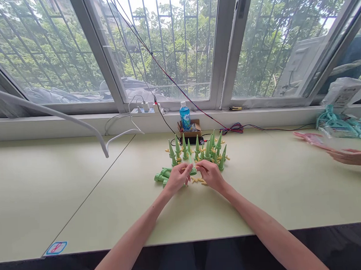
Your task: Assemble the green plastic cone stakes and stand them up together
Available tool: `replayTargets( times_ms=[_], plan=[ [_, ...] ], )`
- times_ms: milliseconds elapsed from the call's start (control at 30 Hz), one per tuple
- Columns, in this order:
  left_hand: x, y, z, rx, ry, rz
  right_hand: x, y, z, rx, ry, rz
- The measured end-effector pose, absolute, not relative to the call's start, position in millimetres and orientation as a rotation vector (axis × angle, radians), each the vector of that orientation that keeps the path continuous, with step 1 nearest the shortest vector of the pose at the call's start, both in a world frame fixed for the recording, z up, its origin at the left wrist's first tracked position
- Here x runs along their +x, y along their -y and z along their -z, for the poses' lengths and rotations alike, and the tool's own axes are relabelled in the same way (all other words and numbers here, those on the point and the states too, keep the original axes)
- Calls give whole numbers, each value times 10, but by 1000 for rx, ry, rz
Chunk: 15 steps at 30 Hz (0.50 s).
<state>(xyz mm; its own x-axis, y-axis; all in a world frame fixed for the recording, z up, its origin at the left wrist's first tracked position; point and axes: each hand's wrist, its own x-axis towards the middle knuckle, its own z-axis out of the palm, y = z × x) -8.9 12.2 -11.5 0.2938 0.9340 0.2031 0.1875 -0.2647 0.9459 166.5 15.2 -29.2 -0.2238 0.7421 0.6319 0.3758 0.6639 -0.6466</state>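
Observation:
My left hand (178,178) and my right hand (210,174) meet over the pale green table (81,196), fingers pinched together on one small green cone-shaped spike (192,166) held between them. Just behind stand several upright green spikes (196,148) with small yellow side pieces. More green spikes (161,176) lie flat to the left of my left hand. A few loose yellow pieces (198,181) lie on the table between and under my hands.
A blue-labelled bottle (184,116) and a small cardboard box (190,131) stand at the window sill, with red and black cables (234,128) beside them. Another person's hand (349,157) rests at the right, near teal plastic items (340,124). A white cable (120,134) trails left.

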Motion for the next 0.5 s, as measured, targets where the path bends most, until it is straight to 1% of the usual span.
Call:
replayTargets(
  times_ms=[333,500],
  plan=[
    [-100,-154,159,1877,-1119,-1159,1655,-176,314,-922,1776,-529],
    [-73,-143,125,1826,-1189,-1260,1629,-155,271,-952,1700,-563]
  ],
)
